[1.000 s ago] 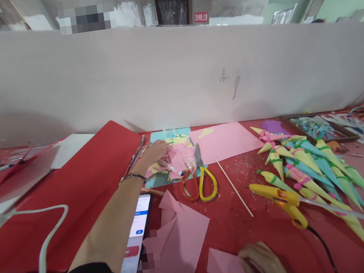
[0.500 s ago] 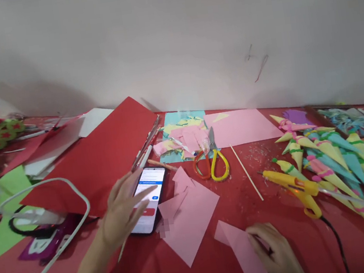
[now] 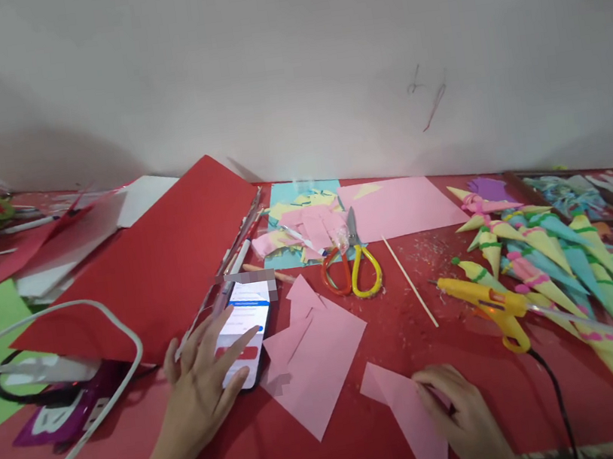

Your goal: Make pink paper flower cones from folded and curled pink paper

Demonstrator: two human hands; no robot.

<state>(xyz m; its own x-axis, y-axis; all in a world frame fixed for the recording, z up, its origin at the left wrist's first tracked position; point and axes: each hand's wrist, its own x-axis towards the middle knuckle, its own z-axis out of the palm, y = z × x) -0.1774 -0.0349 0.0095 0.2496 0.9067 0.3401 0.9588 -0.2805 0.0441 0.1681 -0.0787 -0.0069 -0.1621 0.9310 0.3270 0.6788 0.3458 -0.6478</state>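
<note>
My left hand (image 3: pixel 205 380), its fingers spread, lies over the lower left part of a smartphone (image 3: pixel 244 322) with a lit screen. The index finger reaches across the screen; whether it touches the glass I cannot tell. Near the front edge, my right hand (image 3: pixel 462 413) is closed on a folded piece of pink paper (image 3: pixel 404 413), pinched at its right side. Between the hands lie a pink sheet (image 3: pixel 321 379) and smaller pink pieces (image 3: pixel 288 342) on top of it. Scissors (image 3: pixel 353 261) with one red and one yellow handle rest behind them.
A yellow glue gun (image 3: pixel 485 303) with its cord lies right of a thin wooden stick (image 3: pixel 411 283). Several paper cones (image 3: pixel 561 254) are heaped beyond it. Paper scraps (image 3: pixel 311 225) lie at the back. At left are a large red sheet (image 3: pixel 173 256), a white cable (image 3: pixel 132 330) and a purple power strip (image 3: pixel 74 406).
My left hand has come down and spread lower over the phone. The right hand keeps its hold on the pink paper. The whole view has shifted slightly.
</note>
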